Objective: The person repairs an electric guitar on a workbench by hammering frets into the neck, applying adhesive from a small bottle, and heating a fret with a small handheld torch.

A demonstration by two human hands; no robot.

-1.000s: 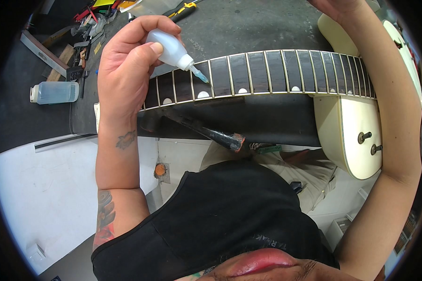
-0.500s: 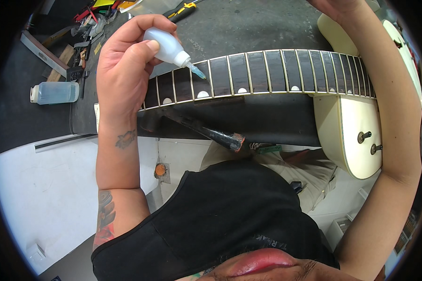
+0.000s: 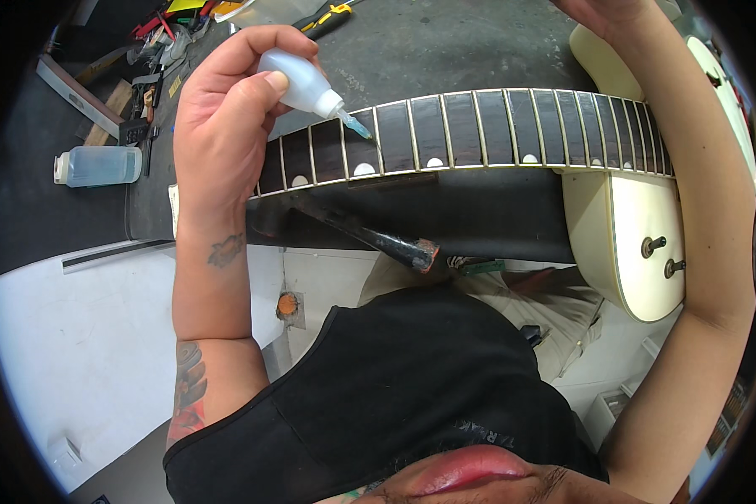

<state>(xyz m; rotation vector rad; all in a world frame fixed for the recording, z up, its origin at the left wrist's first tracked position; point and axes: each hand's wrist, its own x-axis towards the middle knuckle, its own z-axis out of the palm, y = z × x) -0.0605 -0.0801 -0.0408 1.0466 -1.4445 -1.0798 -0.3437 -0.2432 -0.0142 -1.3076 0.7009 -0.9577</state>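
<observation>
My left grip (image 3: 227, 118) is closed on the squeeze bottle (image 3: 296, 80), which slants down and rightward from it, nozzle (image 3: 356, 125) over the guitar fretboard (image 3: 445, 133); my right grip (image 3: 606, 15) is cut off by the upper edge, so I can't make out its state

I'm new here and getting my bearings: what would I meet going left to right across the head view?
Clear bottle with a white cap → left hand holding a squeeze bottle → middle of the dark fretboard → near part of the cream guitar body.
</observation>
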